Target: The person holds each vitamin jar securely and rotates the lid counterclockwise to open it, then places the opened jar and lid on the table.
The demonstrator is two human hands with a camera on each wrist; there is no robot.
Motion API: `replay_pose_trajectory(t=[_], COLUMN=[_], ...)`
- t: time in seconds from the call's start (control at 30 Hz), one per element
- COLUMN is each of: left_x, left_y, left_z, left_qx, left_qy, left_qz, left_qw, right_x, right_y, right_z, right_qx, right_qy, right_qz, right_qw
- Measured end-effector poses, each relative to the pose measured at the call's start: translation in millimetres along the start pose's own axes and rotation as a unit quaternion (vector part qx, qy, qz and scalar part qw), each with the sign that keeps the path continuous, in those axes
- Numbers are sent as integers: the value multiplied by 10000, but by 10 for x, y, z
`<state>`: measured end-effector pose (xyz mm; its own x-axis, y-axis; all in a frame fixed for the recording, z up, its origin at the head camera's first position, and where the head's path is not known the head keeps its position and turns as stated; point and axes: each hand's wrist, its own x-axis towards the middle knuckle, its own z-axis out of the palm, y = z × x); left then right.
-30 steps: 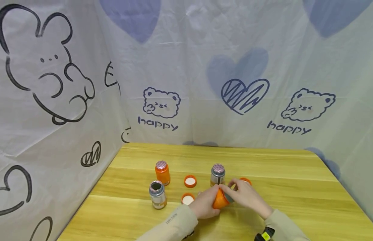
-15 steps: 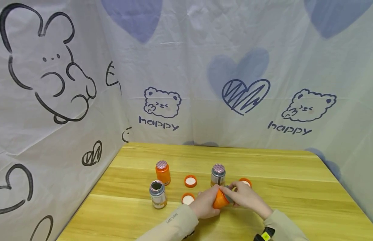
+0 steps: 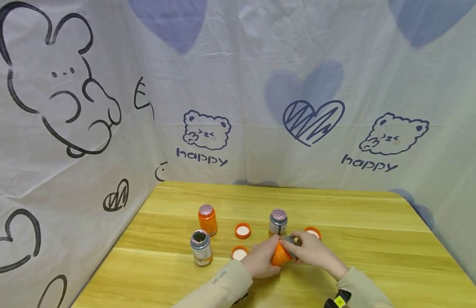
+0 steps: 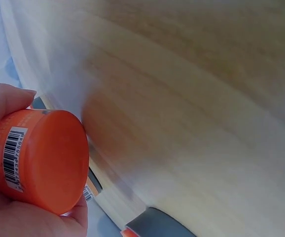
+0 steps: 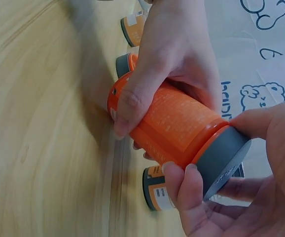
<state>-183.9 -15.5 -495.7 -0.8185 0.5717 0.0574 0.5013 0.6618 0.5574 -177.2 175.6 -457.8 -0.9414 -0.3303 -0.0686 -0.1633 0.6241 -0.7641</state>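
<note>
Tilted above the wooden table, an orange bottle (image 3: 281,255) is gripped round its body by my left hand (image 3: 262,259). Its base and barcode face the left wrist camera. At its other end sits a grey cap (image 5: 225,159), which my right hand (image 3: 316,251) pinches between thumb and fingers. In the right wrist view the cap is on the bottle's mouth, and the left thumb lies along the orange body. Just behind the hands stands a grey bottle (image 3: 278,219) with a foil seal on top, its lower part partly hidden.
To the left stand a sealed orange bottle (image 3: 208,223) and a grey bottle (image 3: 202,252) with an opened mouth. Orange-rimmed caps lie white side up: one cap (image 3: 243,231) at the middle, a nearer cap (image 3: 239,253), and another cap (image 3: 313,232) behind the right hand.
My right hand's fingers have shifted round the grey cap, drawing in closer about it. The left hand keeps its grip on the orange bottle, nearly in place.
</note>
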Motion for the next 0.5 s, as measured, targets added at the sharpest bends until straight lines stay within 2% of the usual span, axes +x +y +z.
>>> replay_pose_trajectory(t=[0.13, 0.23, 0.37, 0.5], left_x=[14, 23, 23, 6], left_y=[-15, -26, -30, -19], left_z=[7, 11, 5, -15], left_qx=[-2, 1, -17, 7], left_qy=[-19, -60, -111, -99], left_qz=[-27, -42, 2, 62], left_qw=[10000, 10000, 9999, 9999], right_x=[7, 23, 42, 55], right_y=[32, 75, 146, 208], right_z=[-22, -57, -117, -161], right_qx=[78, -104, -616, -769], right_qy=[-185, -309, -352, -458], right_qz=[-375, -861, -1557, -2084], right_qw=[9991, 9957, 9853, 9739])
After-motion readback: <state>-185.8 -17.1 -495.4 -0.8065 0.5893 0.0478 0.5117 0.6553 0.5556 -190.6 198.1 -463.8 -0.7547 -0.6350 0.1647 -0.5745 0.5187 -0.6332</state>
